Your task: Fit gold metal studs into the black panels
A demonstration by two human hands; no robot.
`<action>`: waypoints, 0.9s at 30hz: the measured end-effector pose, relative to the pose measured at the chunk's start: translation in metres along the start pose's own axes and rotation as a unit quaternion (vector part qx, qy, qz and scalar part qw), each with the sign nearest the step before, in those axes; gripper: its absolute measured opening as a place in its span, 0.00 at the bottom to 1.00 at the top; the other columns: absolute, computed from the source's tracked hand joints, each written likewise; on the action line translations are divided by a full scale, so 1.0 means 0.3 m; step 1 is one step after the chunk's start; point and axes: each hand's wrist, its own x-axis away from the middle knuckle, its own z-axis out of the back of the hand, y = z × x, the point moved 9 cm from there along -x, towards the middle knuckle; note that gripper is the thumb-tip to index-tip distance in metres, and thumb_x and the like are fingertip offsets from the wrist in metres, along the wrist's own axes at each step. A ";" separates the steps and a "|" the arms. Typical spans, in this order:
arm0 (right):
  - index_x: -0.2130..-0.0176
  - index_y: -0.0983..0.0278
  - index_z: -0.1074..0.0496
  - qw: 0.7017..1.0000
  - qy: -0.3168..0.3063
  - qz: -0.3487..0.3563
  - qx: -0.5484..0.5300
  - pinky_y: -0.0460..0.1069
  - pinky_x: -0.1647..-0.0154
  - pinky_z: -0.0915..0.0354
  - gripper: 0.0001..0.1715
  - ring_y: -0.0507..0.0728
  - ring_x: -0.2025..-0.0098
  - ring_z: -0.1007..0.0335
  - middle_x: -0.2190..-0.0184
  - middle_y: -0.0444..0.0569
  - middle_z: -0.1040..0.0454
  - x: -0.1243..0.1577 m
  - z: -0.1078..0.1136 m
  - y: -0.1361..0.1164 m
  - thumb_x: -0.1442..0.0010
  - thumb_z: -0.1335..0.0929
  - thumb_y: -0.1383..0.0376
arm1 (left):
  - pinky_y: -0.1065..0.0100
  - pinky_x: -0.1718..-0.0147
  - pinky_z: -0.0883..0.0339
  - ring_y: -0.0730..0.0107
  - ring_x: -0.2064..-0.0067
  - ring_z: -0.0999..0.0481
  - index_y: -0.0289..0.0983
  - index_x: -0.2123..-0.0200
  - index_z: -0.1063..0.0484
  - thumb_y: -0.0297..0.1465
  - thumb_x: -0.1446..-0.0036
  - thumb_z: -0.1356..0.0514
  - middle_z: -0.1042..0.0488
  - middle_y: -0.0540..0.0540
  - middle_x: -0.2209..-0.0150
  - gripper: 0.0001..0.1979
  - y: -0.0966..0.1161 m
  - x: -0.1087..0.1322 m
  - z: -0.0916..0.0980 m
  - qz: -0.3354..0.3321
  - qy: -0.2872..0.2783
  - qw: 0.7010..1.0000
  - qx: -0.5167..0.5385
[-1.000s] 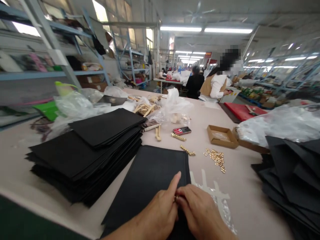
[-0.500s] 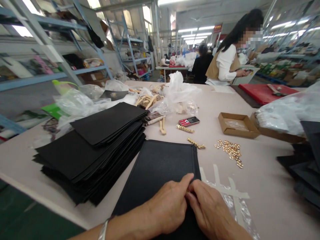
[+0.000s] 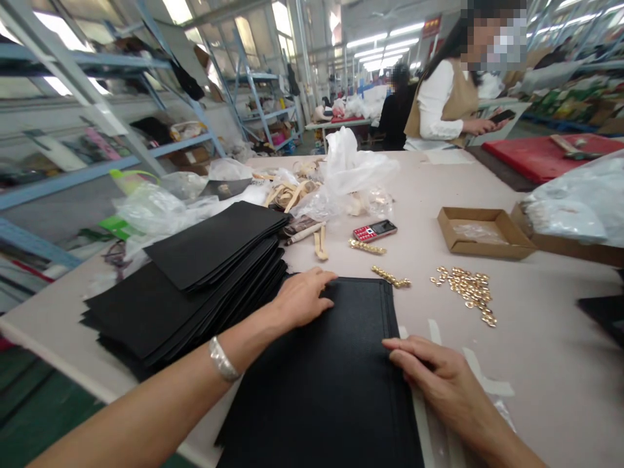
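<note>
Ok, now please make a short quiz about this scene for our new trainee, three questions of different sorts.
1. True or false: the silver bangle is on the right wrist.
2. What does the left hand touch? A, the red mobile phone; B, the black panel; C, the cardboard box.
3. Is the stack of black panels left or right of that panel?
Key: 1 false; 2 B; 3 left.

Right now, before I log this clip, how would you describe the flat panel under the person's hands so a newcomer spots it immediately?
On the long pale work table, find the tall stack of black panels. Just right of it lies a single flat black panel, set apart from the stack by the left hand at its top edge and the right hand at its right edge.
</note>
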 end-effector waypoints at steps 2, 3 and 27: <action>0.56 0.60 0.25 1.000 -0.005 -0.002 -0.008 0.48 0.69 0.40 0.18 0.53 0.69 0.34 0.71 0.45 0.29 -0.006 -0.004 0.013 0.37 0.38 0.56 | 0.65 0.56 0.37 0.60 0.55 0.28 0.41 0.49 0.33 0.37 0.51 0.38 0.29 0.45 0.53 0.24 -0.059 -0.037 0.005 0.011 -0.016 1.000 -0.018; 0.55 0.60 0.26 1.000 -0.006 -0.001 -0.012 0.48 0.69 0.40 0.19 0.54 0.68 0.34 0.71 0.45 0.30 -0.007 -0.006 0.015 0.37 0.39 0.56 | 0.65 0.56 0.36 0.60 0.56 0.28 0.41 0.50 0.32 0.38 0.52 0.37 0.29 0.45 0.53 0.24 -0.076 -0.048 0.002 0.011 -0.027 0.999 -0.024; 0.62 0.66 0.29 0.980 0.044 -0.046 -0.190 0.48 0.68 0.32 0.15 0.53 0.72 0.30 0.72 0.46 0.26 0.032 -0.024 -0.020 0.45 0.31 0.57 | 0.62 0.59 0.35 0.62 0.56 0.29 0.37 0.58 0.32 0.36 0.46 0.40 0.28 0.46 0.59 0.13 0.073 0.052 0.003 0.039 -0.084 0.996 -0.006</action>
